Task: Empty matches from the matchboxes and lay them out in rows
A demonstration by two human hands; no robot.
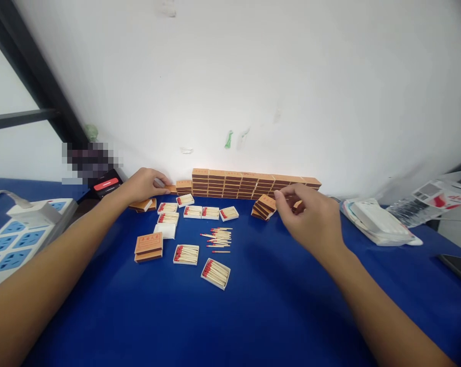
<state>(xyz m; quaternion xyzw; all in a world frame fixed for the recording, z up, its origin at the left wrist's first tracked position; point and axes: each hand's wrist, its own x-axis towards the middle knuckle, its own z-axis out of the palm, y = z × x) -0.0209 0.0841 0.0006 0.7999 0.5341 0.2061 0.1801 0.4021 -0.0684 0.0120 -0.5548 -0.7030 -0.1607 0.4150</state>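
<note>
At the left end of a long stacked row of matchboxes (236, 183), my left hand (146, 183) has its fingers closed on a matchbox (172, 189), beside a short stack (183, 187). My right hand (309, 206) is in a pinch in front of the row's right part. Its thumb and forefinger meet at the right edge of a matchbox (267, 202) topping a skewed pile. Another orange piece (298, 206) shows partly behind the right fingers. Between the hands lie several open trays of red-tipped matches (193, 211) and loose matches (219, 238).
Two closed matchboxes (149, 245) lie stacked at the left, and more (143, 205) sit under my left wrist. A white power strip (24, 234) is at far left. A white packet (379, 221) and clear plastic wrapping (425, 204) are at the right. A white wall (253, 76) stands behind the blue tabletop (157, 316).
</note>
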